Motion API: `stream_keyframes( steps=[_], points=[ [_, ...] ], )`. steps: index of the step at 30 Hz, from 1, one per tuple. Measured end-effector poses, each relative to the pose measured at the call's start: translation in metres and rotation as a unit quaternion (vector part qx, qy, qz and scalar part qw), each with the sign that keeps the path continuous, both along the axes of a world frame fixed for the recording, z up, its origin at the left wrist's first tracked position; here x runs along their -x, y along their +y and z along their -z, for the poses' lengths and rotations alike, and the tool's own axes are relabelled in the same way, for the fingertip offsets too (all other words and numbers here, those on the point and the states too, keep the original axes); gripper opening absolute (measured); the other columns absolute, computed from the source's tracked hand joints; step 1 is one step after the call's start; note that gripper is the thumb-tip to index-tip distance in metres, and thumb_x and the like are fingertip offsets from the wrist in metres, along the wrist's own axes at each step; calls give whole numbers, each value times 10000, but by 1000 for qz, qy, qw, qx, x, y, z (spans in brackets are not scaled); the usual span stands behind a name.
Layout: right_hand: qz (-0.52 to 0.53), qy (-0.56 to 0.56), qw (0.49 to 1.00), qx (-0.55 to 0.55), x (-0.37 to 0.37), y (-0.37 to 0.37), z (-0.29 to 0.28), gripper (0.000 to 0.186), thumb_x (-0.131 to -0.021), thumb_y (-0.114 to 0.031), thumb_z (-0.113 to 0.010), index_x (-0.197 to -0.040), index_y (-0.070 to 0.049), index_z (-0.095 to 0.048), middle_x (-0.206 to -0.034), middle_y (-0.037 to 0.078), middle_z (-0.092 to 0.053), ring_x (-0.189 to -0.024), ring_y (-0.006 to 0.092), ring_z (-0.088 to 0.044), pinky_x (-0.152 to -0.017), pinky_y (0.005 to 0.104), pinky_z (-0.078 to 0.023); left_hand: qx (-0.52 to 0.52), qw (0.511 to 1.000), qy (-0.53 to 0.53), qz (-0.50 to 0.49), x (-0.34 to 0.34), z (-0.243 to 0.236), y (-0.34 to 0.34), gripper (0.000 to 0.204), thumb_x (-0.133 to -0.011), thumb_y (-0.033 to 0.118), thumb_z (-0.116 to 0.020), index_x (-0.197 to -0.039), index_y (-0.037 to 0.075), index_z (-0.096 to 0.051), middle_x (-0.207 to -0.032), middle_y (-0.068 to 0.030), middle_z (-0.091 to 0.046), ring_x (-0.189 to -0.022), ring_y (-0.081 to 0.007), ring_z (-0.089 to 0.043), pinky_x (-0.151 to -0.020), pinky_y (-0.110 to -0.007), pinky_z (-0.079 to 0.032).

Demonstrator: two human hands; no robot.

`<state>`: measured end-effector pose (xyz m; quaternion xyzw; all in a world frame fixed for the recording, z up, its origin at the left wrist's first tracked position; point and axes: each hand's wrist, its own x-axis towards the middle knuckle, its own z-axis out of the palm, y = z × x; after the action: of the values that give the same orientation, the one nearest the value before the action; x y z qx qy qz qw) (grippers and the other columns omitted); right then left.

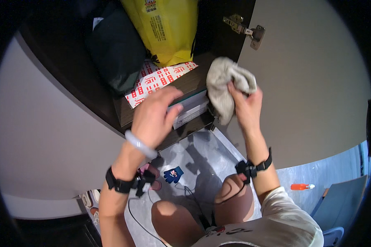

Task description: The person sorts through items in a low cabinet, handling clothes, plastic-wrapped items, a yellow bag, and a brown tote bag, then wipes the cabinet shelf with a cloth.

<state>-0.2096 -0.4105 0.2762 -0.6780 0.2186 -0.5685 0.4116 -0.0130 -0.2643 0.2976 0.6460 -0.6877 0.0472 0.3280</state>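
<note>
My right hand grips a crumpled light-grey cloth by its edge, thumb on top. The cloth hangs beside the open cabinet door, at the right end of a dark wooden shelf. My left hand, slightly blurred, is held in front of the shelf with thumb and fingers apart and nothing in it. Just beyond it lies a white sheet with red print. On the shelf stand a yellow plastic bag and a dark, soft bundle. A white box sits below the shelf.
A metal hinge joins the right door to the cabinet. A pale curved panel stands at left. On the floor lie a blue glove, pink slippers, an orange bottle and shoes. Cables trail from my wrist straps.
</note>
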Motion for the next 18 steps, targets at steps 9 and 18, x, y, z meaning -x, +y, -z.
stream_keyframes(
  steps=[9,18],
  points=[
    [128,445,844,270,-59,-90,22,569,-887,-253,-656,-1378,-9,-505,-1436,266,-448,-1351,420,-406,-1085,481,-375,-214,927,-226,-209,-65,4,-76,353,-864,237,-668,-1102,-20,-625,-1133,-193,-651,-1049,-359,-621,-898,-415,-526],
    [124,330,912,211,-64,-87,34,422,-886,-367,-668,-1219,-108,-680,-1336,189,-578,-1266,370,-488,-1040,465,-357,-117,874,-458,-112,-61,1,-97,187,-887,123,-531,-1022,24,-614,-757,-131,-700,-627,-286,-697,-531,-417,-558]
  ],
)
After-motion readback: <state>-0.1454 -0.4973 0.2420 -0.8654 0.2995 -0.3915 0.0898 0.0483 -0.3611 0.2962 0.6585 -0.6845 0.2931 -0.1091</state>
